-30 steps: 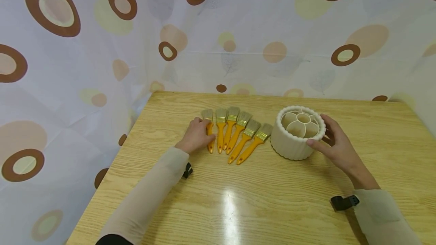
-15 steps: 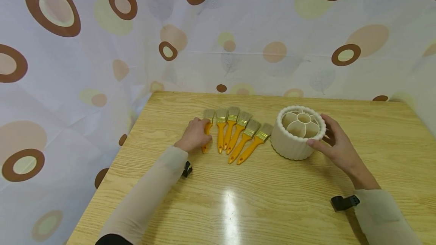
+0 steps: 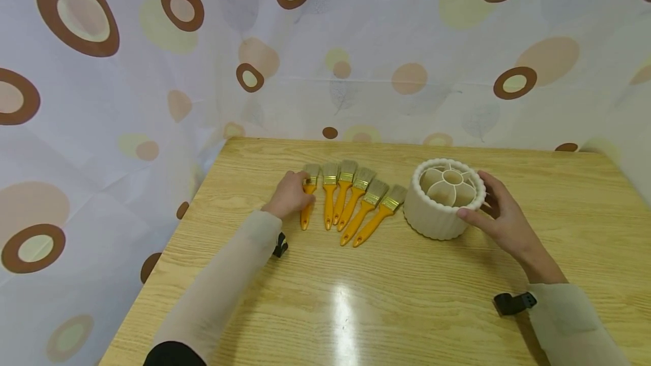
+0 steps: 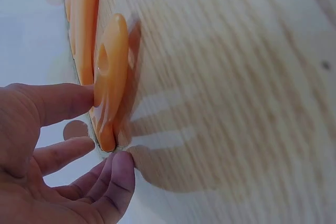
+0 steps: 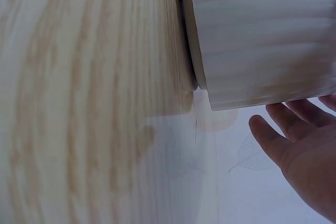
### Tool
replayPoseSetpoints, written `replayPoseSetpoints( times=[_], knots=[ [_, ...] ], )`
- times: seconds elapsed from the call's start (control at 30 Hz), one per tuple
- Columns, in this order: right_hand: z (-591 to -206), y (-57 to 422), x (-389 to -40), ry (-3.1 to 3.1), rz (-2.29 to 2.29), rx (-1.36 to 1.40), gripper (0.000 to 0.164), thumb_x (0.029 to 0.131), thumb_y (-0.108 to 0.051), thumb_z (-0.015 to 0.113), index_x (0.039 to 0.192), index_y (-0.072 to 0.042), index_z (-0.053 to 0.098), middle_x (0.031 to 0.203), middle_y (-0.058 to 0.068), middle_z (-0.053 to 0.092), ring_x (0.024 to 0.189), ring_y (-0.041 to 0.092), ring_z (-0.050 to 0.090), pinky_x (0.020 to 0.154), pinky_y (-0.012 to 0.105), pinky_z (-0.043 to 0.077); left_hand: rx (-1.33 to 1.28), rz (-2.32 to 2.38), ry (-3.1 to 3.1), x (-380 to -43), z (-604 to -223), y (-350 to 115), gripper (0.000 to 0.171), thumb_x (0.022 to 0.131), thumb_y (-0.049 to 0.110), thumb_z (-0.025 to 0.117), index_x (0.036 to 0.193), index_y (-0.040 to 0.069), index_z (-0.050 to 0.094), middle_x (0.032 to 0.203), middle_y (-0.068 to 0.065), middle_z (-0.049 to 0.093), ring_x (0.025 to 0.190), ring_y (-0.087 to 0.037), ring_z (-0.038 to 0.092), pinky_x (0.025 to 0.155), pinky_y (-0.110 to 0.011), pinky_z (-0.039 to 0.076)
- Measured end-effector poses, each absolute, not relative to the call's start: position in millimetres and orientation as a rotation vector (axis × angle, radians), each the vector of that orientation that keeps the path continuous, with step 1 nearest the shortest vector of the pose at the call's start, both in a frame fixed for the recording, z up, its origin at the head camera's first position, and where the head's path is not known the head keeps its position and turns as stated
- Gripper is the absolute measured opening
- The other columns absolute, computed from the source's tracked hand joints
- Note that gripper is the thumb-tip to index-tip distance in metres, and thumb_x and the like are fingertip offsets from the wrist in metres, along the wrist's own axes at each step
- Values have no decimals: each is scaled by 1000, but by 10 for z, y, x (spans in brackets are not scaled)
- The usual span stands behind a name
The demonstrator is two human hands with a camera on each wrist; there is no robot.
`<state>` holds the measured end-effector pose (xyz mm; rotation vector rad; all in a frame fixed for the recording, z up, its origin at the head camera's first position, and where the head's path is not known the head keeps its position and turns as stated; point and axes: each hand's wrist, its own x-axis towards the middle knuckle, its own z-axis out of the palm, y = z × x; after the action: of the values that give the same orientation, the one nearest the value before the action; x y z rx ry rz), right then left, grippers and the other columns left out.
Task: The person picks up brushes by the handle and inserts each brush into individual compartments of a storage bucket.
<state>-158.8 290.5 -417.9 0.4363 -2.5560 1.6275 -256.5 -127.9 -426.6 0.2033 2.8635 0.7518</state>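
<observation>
Several paintbrushes with orange handles and pale bristles lie fanned out on the table, bristles pointing away. At the leftmost paintbrush [image 3: 307, 208] is my left hand [image 3: 289, 195]. In the left wrist view the thumb [image 4: 68, 103] touches or nearly touches that brush's handle [image 4: 113, 66], while the other fingers are spread loosely beside it. To the right of the brushes stands a cream, ribbed round holder [image 3: 434, 213], split inside into petal-shaped compartments around a central ring. My right hand [image 3: 500, 219] holds its right side, thumb in front and fingers behind; some fingertips are hidden.
The wooden table [image 3: 285, 304] reaches a patterned cloth backdrop [image 3: 325, 38] at the back and left. The other paintbrushes [image 3: 351, 202] lie close together between the left hand and the holder. Small dark cameras sit at both wrists.
The leftmost brush's handle end has swung left, widening its gap from the neighbouring brush. My left hand has shifted slightly left and loosened around it. The right hand and holder stay put.
</observation>
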Motion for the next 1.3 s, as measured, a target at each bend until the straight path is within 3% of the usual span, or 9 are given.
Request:
replayPoseSetpoints(
  times=[0.53, 0.83, 1.3],
  knots=[
    [-4187, 2897, -1602, -2540, 1621, 454, 81, 87, 0, 65, 152, -19, 20, 144, 7, 33, 123, 6, 38, 91, 9, 35, 214, 780, 2830, -2598, -4281, -1366, 54, 82, 2, 60, 135, 2, 50, 130, -21, 46, 104, -28, 48, 85, -39, 45],
    [-4191, 2903, -1602, -2535, 1626, 454, 82, 86, 1, 65, 152, -19, 20, 144, 9, 33, 123, 7, 39, 91, 10, 35, 202, 774, 2840, -2637, -4272, -1356, 55, 85, 16, 70, 133, 1, 50, 128, -18, 48, 112, -31, 49, 93, -44, 44],
    [-4191, 2908, -1601, -2528, 1648, 442, 82, 86, 3, 65, 152, -18, 21, 143, 8, 33, 122, 7, 39, 91, 10, 35, 153, 796, 2867, -2704, -4253, -1330, 51, 86, 20, 71, 126, -6, 54, 122, -20, 55, 110, -33, 53, 92, -44, 45]
  ],
)
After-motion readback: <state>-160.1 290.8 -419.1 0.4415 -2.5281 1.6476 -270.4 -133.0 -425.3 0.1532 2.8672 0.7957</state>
